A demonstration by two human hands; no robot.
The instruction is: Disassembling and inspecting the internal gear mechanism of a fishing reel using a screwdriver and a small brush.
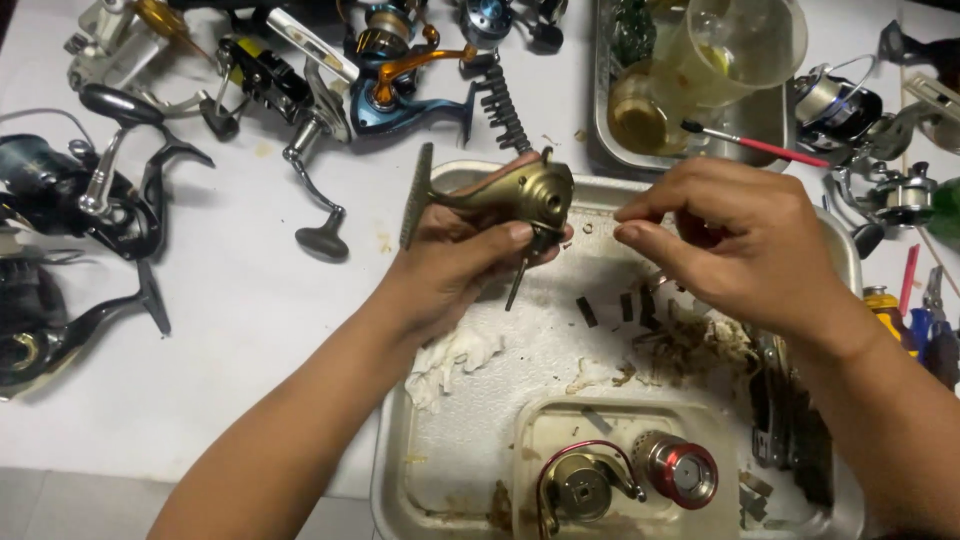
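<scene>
Reel body [520,192]: satin gold metal, smooth w/ soft sheen. Tray [395,490]: dull, smeared steel, lined w/ rough white paper [455,365]. Near spool [682,468]: glossy red metal.

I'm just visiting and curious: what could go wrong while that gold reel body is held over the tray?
The left hand grips the gold metal reel body above the steel tray; it might slip. The right hand pinches something too small to identify, easily lost among the greasy dark scraps.

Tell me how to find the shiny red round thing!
Find the big metal tray beneath both hands. At its near edge sits a smaller dish holding two round parts. The right one is the spool, alone in having a bright red rim.
</scene>
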